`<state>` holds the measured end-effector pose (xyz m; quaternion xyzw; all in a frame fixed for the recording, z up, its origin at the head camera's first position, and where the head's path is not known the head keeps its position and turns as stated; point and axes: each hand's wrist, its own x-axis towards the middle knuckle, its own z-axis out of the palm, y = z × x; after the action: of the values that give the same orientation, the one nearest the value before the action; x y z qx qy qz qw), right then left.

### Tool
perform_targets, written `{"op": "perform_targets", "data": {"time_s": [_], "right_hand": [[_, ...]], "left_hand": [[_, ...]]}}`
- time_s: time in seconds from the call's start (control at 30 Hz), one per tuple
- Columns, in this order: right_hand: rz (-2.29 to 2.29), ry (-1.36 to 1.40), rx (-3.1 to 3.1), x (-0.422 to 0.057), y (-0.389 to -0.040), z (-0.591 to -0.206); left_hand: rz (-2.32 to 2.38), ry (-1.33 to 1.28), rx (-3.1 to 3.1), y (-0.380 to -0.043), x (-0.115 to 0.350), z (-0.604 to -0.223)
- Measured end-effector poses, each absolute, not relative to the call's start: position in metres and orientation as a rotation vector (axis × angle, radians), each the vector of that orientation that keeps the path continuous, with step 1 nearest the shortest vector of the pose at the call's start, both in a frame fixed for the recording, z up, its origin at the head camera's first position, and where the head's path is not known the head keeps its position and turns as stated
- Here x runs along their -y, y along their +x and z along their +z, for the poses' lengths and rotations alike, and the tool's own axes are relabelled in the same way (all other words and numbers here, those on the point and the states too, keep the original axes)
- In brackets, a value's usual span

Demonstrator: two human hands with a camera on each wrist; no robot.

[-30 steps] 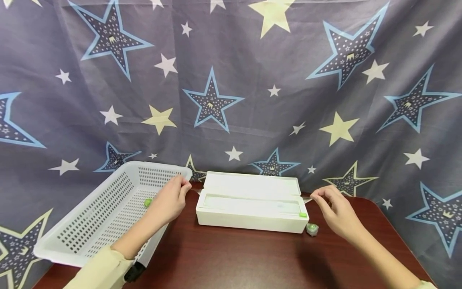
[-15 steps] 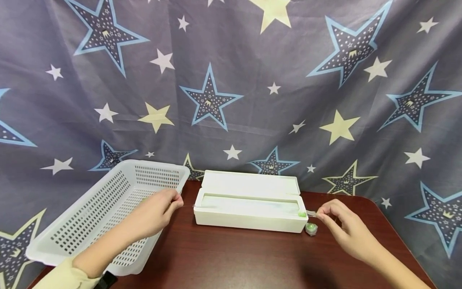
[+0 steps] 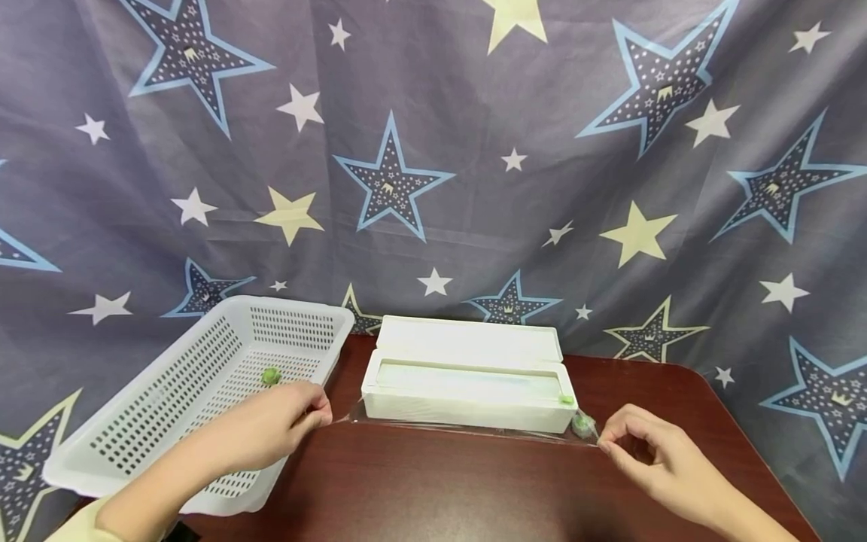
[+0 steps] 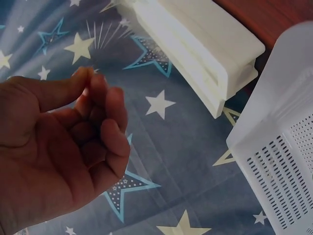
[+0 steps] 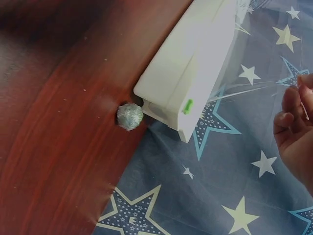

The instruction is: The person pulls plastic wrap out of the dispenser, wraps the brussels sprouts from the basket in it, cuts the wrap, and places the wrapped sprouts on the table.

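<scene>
A white cling film dispenser stands on the table with its lid tipped back. Clear cling film stretches across its front, low over the table. My left hand pinches the film's left corner between thumb and fingers. At the other corner, my right hand pinches the film too; thin taut strands run to it in the right wrist view. A green slider sits at the dispenser's right end. Just beside that end lies a small film-wrapped green ball, overlapped by the film in the head view.
A white perforated basket stands at the left, partly under my left forearm, with a small green item inside. A star-patterned cloth hangs behind the dark red table.
Both hands have come down and toward me, first spread beside the dispenser's rear, now in front of it. The film has been drawn over the dispenser's front edge.
</scene>
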<state>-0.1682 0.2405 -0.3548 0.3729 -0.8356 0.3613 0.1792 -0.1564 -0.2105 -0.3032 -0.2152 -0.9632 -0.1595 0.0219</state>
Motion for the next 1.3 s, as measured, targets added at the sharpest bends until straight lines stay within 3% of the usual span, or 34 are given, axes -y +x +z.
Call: {"op": "perform_targets", "data": {"time_s": [0.57, 0.83, 1.3], "right_hand": [[1.181, 1.304, 2.393, -0.248, -0.163, -0.403], [1.225, 1.350, 2.467, -0.252, -0.165, -0.435], [0.601, 1.202, 2.558, -0.241, -0.163, -0.477]], "left_hand": [[-0.687, -0.769, 3.201, -0.147, 0.210, -0.344], [-0.514, -0.834, 3.174, -0.145, 0.202, -0.380], [-0.313, -0.603, 3.254, -0.152, 0.181, -0.428]]}}
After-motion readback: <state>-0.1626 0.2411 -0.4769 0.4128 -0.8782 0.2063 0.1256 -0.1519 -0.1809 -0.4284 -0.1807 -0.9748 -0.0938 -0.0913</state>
